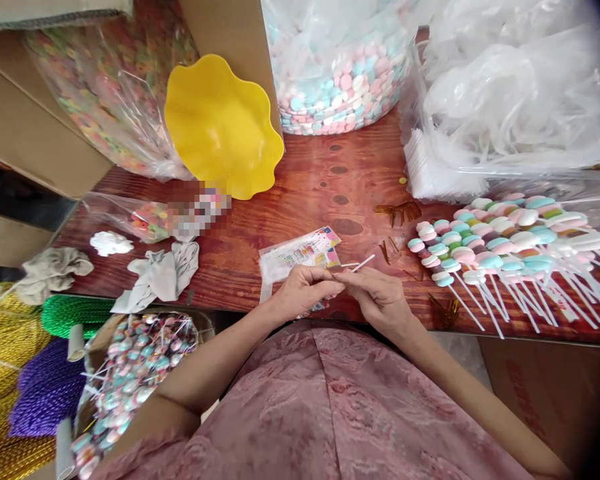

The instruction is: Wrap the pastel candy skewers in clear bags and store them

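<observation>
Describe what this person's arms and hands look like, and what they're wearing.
Both forearms are bare, with no sleeves reaching them. The left hand and right hand wear no gloves, and no rings or watch show. The garment below is dusty pink with a floral lace pattern.

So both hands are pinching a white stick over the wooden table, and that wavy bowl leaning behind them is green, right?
Not quite: the head view shows the wavy bowl is yellow, not green. The rest holds: the left hand and right hand pinch a white stick over the wooden table.
</observation>
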{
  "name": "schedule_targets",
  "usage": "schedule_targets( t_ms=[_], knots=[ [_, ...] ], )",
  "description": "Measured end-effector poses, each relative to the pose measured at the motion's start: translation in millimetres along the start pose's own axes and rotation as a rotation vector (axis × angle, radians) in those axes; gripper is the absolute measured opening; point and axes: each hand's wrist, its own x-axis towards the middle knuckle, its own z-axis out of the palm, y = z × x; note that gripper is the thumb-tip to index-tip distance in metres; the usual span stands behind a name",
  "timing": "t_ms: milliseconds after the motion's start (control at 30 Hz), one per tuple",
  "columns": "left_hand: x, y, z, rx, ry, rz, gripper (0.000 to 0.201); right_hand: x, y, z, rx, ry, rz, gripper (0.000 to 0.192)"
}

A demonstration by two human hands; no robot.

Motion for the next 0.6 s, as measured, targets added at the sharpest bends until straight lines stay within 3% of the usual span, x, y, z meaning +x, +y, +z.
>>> schedule_targets(
  t_ms=[167, 267, 333, 367, 500, 600],
  knots=[
    [-3.2, -2.0, -2.6, 0.008, 0.048, 0.064, 0.020, -1.8, -8.5, -0.1, -0.023, 0.024, 0.021, 0.033],
    [-5.4, 1.8, -2.4, -0.006, 0.099, 0.089, 0.021, -6.9, -17.3, 2.6, -0.010, 0.190, 0.174, 0.027],
    [-6.3, 4.6, -1.7, 0.004, 0.103, 0.123, 0.022, -9.0, -22.0, 6.8, 0.108, 0.228, 0.324, 0.013],
    [-6.4, 6.0, -1.1, 0.014, 0.096, 0.146, 0.021, -9.1, -23.4, 9.3, 0.204, 0.208, 0.396, 0.006],
    [-4.1, 12.9, 0.2, 0.082, 0.030, 0.200, 0.023, -3.3, -20.2, 12.5, 0.596, 0.033, 0.598, 0.018],
    [-1.9, 18.8, -1.2, 0.104, -0.056, 0.153, 0.026, 3.6, -12.9, 1.6, 0.672, -0.185, 0.627, 0.026]
  ],
)
